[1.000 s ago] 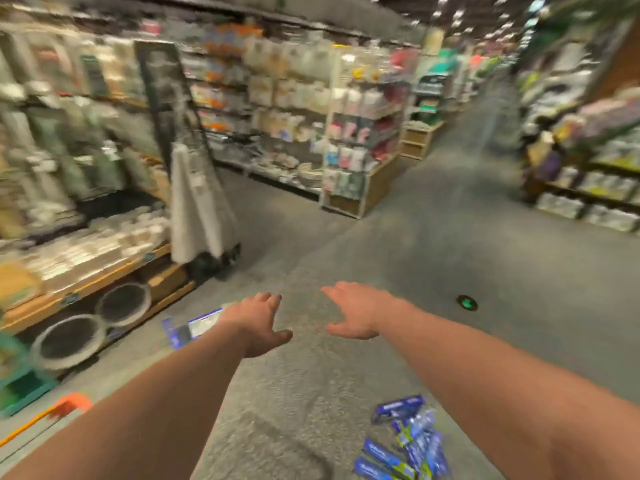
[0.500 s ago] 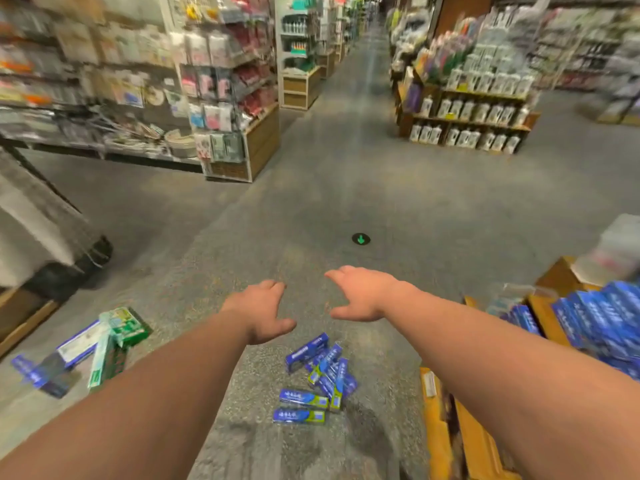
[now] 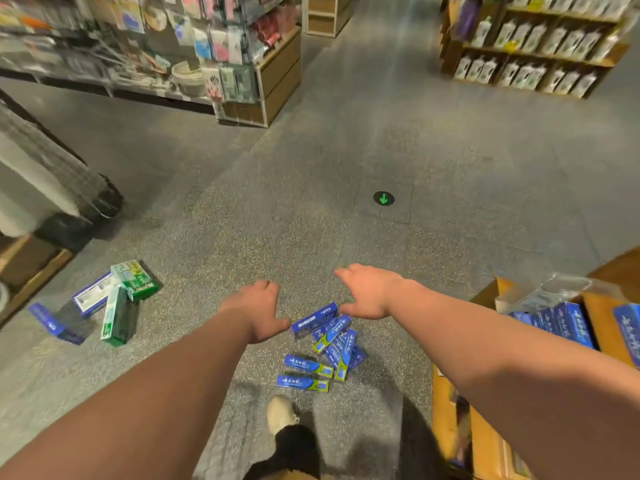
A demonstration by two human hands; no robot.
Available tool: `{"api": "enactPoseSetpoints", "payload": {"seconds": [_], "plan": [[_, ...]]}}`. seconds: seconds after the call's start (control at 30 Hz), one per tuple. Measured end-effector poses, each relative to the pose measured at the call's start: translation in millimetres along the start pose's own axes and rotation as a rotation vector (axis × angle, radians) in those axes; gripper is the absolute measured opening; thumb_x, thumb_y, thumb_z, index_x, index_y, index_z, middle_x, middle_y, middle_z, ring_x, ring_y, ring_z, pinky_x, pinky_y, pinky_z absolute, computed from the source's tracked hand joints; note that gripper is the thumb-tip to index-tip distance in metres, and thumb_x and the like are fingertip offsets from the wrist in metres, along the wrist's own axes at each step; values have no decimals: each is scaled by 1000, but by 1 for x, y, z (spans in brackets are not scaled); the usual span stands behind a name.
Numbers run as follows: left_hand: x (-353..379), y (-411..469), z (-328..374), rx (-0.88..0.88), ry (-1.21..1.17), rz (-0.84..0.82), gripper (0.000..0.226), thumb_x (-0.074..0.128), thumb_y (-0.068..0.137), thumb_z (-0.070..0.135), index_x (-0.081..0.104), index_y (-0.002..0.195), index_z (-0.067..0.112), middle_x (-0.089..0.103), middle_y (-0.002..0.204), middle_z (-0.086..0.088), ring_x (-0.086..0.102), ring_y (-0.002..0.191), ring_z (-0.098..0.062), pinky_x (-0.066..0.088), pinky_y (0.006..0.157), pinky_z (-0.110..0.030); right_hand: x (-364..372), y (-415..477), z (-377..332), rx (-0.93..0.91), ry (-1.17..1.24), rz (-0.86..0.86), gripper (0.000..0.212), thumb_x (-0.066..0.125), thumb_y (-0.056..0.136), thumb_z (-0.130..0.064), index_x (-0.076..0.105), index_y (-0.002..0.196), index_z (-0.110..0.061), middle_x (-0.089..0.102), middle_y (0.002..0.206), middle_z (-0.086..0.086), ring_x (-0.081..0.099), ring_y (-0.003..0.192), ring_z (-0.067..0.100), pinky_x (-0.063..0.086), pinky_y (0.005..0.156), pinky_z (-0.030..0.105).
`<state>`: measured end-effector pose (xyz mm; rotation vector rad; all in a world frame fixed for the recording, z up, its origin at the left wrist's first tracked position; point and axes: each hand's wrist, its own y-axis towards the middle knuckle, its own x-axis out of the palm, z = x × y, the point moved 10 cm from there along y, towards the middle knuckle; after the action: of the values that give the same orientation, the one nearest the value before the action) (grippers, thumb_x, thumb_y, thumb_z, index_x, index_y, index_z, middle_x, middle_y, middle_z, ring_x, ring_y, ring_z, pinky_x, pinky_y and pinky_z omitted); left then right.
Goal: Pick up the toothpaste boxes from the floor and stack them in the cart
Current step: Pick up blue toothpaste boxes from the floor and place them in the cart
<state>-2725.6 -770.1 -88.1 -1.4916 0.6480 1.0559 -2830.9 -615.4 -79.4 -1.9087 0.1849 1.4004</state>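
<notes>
Several blue toothpaste boxes (image 3: 325,344) lie in a loose pile on the grey floor right in front of me. My left hand (image 3: 258,310) hovers above the pile's left edge, fingers relaxed, holding nothing. My right hand (image 3: 369,292) hovers above the pile's upper right, fingers spread, also empty. A second group of boxes, green and white ones (image 3: 126,299) with a blue and white one (image 3: 91,294) and a blue one (image 3: 52,323), lies on the floor to the left. At the right, stacked blue toothpaste boxes (image 3: 568,323) sit on a wooden cart (image 3: 599,317).
My beige shoe (image 3: 281,414) stands just below the pile. A green arrow marker (image 3: 383,198) is set in the floor ahead. Store shelves (image 3: 242,64) stand at the back left, a bottle display (image 3: 530,46) at the back right, and a dark-based rack (image 3: 69,202) at the left.
The view has swung right and tilted down, bringing the pile, my shoe and the cart's boxes into sight. Both hands stay stretched forward and empty, now over the pile.
</notes>
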Motion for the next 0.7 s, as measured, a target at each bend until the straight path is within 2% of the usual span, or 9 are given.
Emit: {"api": "enactPoseSetpoints", "payload": {"seconds": [0.17, 0.27, 0.4, 0.53, 0.7], "plan": [[15, 101, -2, 47, -21, -75, 76, 53, 90, 64, 36, 145, 14, 42, 148, -8, 47, 133, -30, 49, 98, -50, 5, 80, 36, 42, 17, -23, 81, 62, 96, -50, 24, 159, -16, 45, 150, 13, 50, 133, 32, 45, 108, 47], [40, 157, 4, 85, -35, -135, 74, 55, 91, 62, 37, 144, 14, 44, 145, -8, 47, 131, -30, 47, 97, -47, 30, 128, 64, 99, 51, -90, 78, 62, 97, -48, 25, 158, -17, 43, 152, 13, 46, 137, 33, 42, 110, 48], [94, 230, 6, 58, -103, -198, 60, 57, 92, 61, 44, 134, 20, 49, 137, -4, 49, 126, -28, 46, 93, -43, 80, 196, 95, 98, 42, -165, 68, 63, 95, -43, 32, 152, -20, 47, 143, 5, 50, 132, 29, 48, 101, 48], [195, 308, 15, 3, -201, -268, 59, 57, 89, 64, 46, 131, 24, 50, 135, 0, 52, 124, -27, 47, 95, -43, 183, 285, 127, 25, -21, -279, 69, 64, 93, -32, 32, 153, -19, 43, 151, 5, 45, 136, 29, 47, 104, 47], [352, 383, 35, -44, -262, -337, 60, 56, 84, 62, 44, 127, 22, 51, 132, -3, 52, 120, -29, 43, 91, -42, 339, 381, 165, -61, -113, -395, 65, 64, 89, -26, 40, 148, -18, 47, 149, 4, 48, 136, 29, 49, 104, 50]]}}
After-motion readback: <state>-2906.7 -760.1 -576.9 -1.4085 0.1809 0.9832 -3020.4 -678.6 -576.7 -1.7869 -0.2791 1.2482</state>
